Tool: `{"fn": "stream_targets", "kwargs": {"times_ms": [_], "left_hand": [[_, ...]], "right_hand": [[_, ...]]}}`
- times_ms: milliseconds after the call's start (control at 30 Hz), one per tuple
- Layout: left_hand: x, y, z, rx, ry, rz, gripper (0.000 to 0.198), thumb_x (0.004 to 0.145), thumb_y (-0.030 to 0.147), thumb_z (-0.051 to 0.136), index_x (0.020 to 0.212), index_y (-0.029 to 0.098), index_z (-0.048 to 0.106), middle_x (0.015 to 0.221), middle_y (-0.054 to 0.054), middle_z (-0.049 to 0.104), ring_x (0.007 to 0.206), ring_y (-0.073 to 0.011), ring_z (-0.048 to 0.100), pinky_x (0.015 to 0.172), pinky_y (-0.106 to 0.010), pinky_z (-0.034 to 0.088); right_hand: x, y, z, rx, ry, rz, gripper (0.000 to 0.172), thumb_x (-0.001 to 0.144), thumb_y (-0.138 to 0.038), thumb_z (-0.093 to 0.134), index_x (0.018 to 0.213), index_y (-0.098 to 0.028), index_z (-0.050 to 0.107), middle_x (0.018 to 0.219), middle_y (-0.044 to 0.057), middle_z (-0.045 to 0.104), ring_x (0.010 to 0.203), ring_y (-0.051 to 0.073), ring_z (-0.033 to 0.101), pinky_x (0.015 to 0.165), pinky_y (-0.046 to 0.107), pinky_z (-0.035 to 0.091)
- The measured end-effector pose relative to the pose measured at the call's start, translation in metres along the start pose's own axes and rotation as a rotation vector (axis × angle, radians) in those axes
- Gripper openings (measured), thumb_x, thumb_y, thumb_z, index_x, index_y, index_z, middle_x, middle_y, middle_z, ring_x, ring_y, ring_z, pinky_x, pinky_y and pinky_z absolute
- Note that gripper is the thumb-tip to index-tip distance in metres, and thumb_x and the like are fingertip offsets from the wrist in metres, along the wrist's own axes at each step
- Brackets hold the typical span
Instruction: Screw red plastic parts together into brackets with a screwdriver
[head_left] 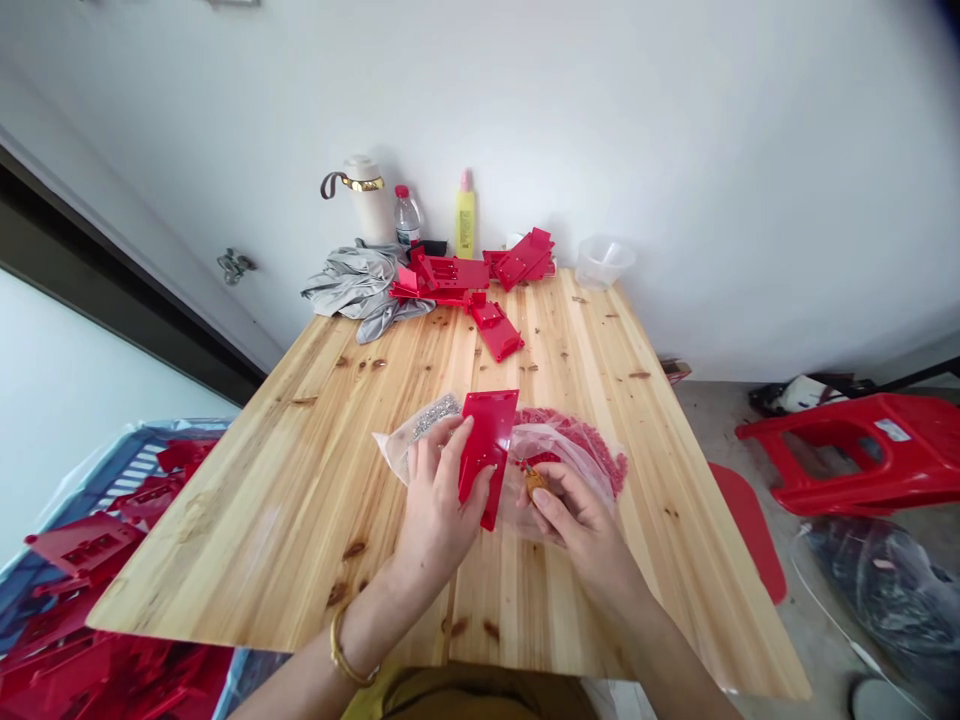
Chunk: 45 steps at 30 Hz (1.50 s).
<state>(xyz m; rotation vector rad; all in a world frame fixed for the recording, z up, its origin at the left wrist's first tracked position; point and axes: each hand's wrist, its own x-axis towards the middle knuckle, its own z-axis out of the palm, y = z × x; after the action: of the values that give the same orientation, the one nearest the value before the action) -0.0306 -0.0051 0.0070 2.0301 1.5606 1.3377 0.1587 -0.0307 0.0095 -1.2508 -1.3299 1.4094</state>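
Observation:
My left hand [442, 480] is closed on a red plastic plate [491, 430], held tilted above the table with the thumb on its face. A small metal piece, maybe a screw, shows near the thumb tip. In my right hand [574, 505] is a short screwdriver [535, 482] with an amber-brown handle, pinched between thumb and fingers. Its metal tip points left toward the plate, and a narrow gap seems to separate them. Behind my left hand lies a clear bag of small metal screws [437, 412]. A clear bag of small red parts [570, 440] lies behind the right.
Several red plastic assemblies [499, 330] lie at the back of the wooden table [360, 420], near a grey cloth [360, 285], white jug [371, 205], bottle [407, 215], yellow bottle [466, 220] and clear tub [602, 265]. A blue crate [142, 440] of red parts stands left; a red stool [870, 450] right.

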Motion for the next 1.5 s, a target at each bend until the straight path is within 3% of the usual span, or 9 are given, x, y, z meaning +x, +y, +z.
{"fn": "stream_targets", "kwargs": {"times_ms": [100,200,367,600,867,1167,1367,1433,1500], "left_hand": [[0.005,0.013,-0.008,-0.311,-0.153,-0.119,0.029,0.093,0.026,0.061,0.121,0.022,0.066,0.112,-0.009,0.066,0.105,-0.0224,0.063,0.095,-0.040,0.052],[0.007,0.017,-0.009,-0.576,-0.262,-0.242,0.020,0.091,0.030,0.065,0.106,0.021,0.075,0.097,-0.007,0.070,0.091,-0.0196,0.066,0.085,-0.034,0.055],[0.006,0.016,-0.008,-0.748,-0.265,-0.386,0.016,0.087,0.032,0.069,0.094,0.021,0.079,0.093,-0.007,0.070,0.085,-0.0195,0.068,0.074,-0.032,0.059],[0.005,0.022,-0.016,-0.885,-0.262,-0.540,0.015,0.084,0.030,0.073,0.093,0.019,0.078,0.094,-0.006,0.072,0.078,-0.0167,0.067,0.066,-0.028,0.057],[-0.001,0.023,-0.010,-1.035,-0.252,-0.657,0.017,0.086,0.033,0.072,0.092,0.017,0.075,0.065,0.001,0.067,0.059,-0.0118,0.061,0.061,-0.026,0.054],[-0.003,0.023,-0.006,-1.089,-0.282,-0.653,0.016,0.088,0.031,0.070,0.093,0.016,0.072,0.064,0.002,0.065,0.058,-0.0113,0.060,0.062,-0.025,0.050],[-0.008,0.026,-0.002,-1.045,-0.264,-0.609,0.014,0.085,0.030,0.073,0.089,0.017,0.071,0.078,0.001,0.063,0.060,-0.0090,0.058,0.061,-0.024,0.049],[-0.008,0.027,-0.004,-0.988,-0.263,-0.564,0.015,0.087,0.031,0.069,0.090,0.017,0.069,0.084,-0.001,0.063,0.059,-0.0087,0.058,0.058,-0.025,0.050],[-0.005,0.025,-0.009,-0.843,-0.249,-0.423,0.012,0.090,0.029,0.065,0.091,0.017,0.068,0.090,-0.003,0.064,0.064,-0.0109,0.061,0.061,-0.027,0.053]], "right_hand": [[-0.001,0.002,0.004,0.034,-0.039,-0.030,0.023,0.099,-0.044,0.052,0.115,-0.029,0.057,0.085,0.002,0.065,0.063,0.015,0.059,0.057,0.028,0.051],[-0.003,0.001,0.008,-0.008,-0.043,-0.069,0.023,0.099,-0.045,0.051,0.114,-0.029,0.058,0.089,0.003,0.065,0.071,0.017,0.063,0.059,0.028,0.053],[-0.006,-0.002,0.009,-0.054,-0.082,-0.071,0.024,0.099,-0.043,0.052,0.114,-0.025,0.059,0.082,0.001,0.063,0.069,0.015,0.060,0.059,0.025,0.050],[-0.008,0.000,0.009,-0.074,-0.086,-0.102,0.027,0.099,-0.043,0.051,0.116,-0.023,0.060,0.093,0.003,0.062,0.075,0.015,0.057,0.063,0.025,0.048],[-0.010,-0.003,0.013,0.020,-0.094,-0.090,0.025,0.099,-0.041,0.053,0.116,-0.025,0.060,0.091,0.002,0.063,0.068,0.013,0.053,0.061,0.025,0.046],[-0.011,-0.007,0.015,0.105,-0.087,-0.047,0.025,0.098,-0.044,0.054,0.113,-0.025,0.058,0.087,0.001,0.064,0.067,0.013,0.054,0.062,0.026,0.046],[-0.011,-0.003,0.020,0.102,-0.074,-0.035,0.029,0.098,-0.049,0.052,0.114,-0.025,0.058,0.087,0.002,0.063,0.069,0.014,0.057,0.062,0.025,0.048],[-0.013,-0.001,0.020,0.070,-0.074,-0.031,0.029,0.099,-0.049,0.050,0.114,-0.025,0.058,0.086,0.002,0.063,0.068,0.014,0.058,0.061,0.025,0.049],[-0.016,-0.003,0.016,-0.001,-0.080,-0.043,0.028,0.100,-0.047,0.049,0.113,-0.024,0.058,0.086,0.002,0.066,0.068,0.014,0.060,0.059,0.025,0.049]]}}
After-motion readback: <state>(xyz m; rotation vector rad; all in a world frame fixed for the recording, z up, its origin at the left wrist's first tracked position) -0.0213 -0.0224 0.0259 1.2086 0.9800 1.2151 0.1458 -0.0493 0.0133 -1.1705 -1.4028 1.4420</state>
